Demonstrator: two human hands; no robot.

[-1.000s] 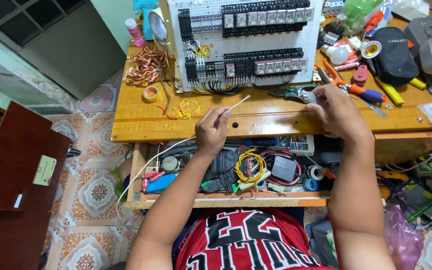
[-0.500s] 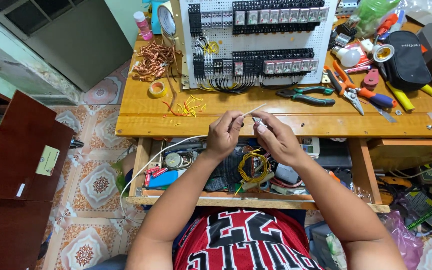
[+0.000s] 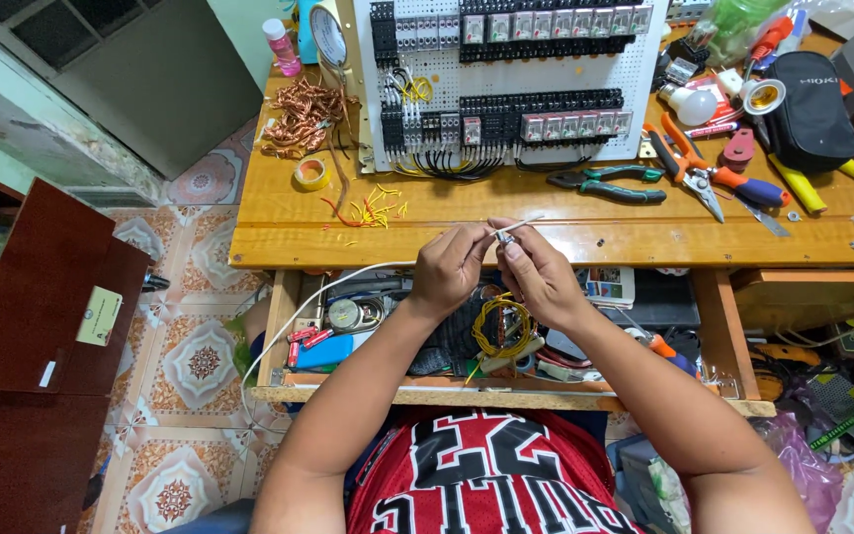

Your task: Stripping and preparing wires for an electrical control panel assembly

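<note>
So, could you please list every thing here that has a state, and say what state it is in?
Left hand: fingers closed on the thin white cable.
Right hand: fingers pinching the small metal piece at the cable's end.
Thin white cable: slack, hanging off the wooden workbench edge.
Green-handled pliers: lying flat, jaws closed.
Orange-handled cutters: lying flat, handles spread.
Yellow tape roll: lying flat.
Yellow wire coil: coiled on the lower shelf.

We see our two arms bare from the shoulder down to the fingers, with no sleeves, no gloves, no watch and no ring on them. The left hand (image 3: pixel 452 267) and the right hand (image 3: pixel 536 272) are uncovered. On our chest we wear a red sleeveless sport jersey (image 3: pixel 486 480) with large black figures edged in white, and thin white and black trim.
</note>
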